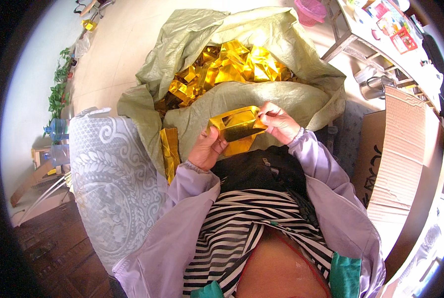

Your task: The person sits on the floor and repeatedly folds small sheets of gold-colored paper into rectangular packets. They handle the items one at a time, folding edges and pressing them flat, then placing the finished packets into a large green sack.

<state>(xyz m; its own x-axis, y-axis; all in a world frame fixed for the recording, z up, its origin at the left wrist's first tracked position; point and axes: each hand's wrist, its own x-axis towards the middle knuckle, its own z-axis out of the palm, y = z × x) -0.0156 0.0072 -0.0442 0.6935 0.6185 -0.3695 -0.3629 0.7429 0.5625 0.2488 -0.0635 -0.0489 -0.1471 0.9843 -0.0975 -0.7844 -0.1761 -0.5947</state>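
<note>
Between my hands is a folded gold foil paper piece (240, 123), shaped like a shallow open box. My left hand (208, 149) grips its near left end, thumb on top. The fingers of my right hand (279, 121) pinch its right end. Below it, over my lap, more gold paper (240, 145) shows, partly hidden by the held piece. A large pale green woven sack (259, 95) stands open in front of me, with many folded gold foil paper pieces (231, 65) heaped inside. Flat gold paper (169, 152) lies by my left forearm, against the sack.
A patterned grey cloth cover (114, 178) drapes a surface at my left. To the right stands an open cardboard box (397, 156). Beyond are a metal kettle (375, 87), a cluttered table (362, 24) and a pink plastic basket (310, 11). Potted plants (59, 85) line the left wall.
</note>
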